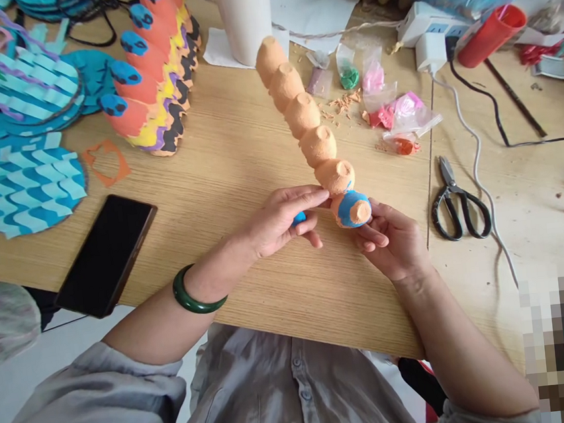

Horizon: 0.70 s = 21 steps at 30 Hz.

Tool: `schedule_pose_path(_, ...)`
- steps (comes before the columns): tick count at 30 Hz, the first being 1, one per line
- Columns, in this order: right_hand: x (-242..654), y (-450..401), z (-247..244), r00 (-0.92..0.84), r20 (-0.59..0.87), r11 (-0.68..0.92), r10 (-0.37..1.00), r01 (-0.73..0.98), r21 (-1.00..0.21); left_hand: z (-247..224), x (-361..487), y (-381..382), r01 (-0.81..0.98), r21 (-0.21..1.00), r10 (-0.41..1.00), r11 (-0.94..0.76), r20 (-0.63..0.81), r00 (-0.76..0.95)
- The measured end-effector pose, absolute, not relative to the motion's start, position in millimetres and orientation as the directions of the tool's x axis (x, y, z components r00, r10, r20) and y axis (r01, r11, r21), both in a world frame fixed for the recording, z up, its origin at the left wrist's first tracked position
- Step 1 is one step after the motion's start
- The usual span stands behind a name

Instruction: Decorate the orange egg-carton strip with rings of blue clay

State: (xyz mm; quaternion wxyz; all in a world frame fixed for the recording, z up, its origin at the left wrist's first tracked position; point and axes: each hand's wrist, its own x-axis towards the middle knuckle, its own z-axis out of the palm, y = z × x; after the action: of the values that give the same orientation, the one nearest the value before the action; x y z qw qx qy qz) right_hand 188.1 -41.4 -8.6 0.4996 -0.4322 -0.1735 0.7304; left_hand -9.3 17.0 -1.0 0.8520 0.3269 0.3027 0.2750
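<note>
A strip of joined, rounded cups (318, 145), like a piece of egg carton covered in orange clay, slants up from my hands. Blue clay (345, 207) wraps part of its nearest cup around the orange tip. My right hand (394, 237) grips that near end from the right, fingers curled beneath it. On the other side, my left hand (287, 221) has its thumb and fingertips against the strip beside the blue cup. A small lump of blue clay (299, 218) is tucked in the curled fingers of that hand. The fingertips behind the strip are hidden.
A finished-looking orange strip with blue spots (153, 71) stands at the back left. A phone (108, 255) lies at the left edge, scissors (458, 201) at the right. Bagged clay (404, 110), a white cylinder (244, 15) and a power strip (431, 24) with cables sit farther back.
</note>
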Motion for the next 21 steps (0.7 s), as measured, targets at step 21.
schedule_pose_path(21,181.5,-44.8,-8.0,-0.198,-0.458,-0.487,0.866,-0.542,-0.685,-4.1,-2.0,3.1,-0.285,0.795,0.738,0.535,-0.274,0.617)
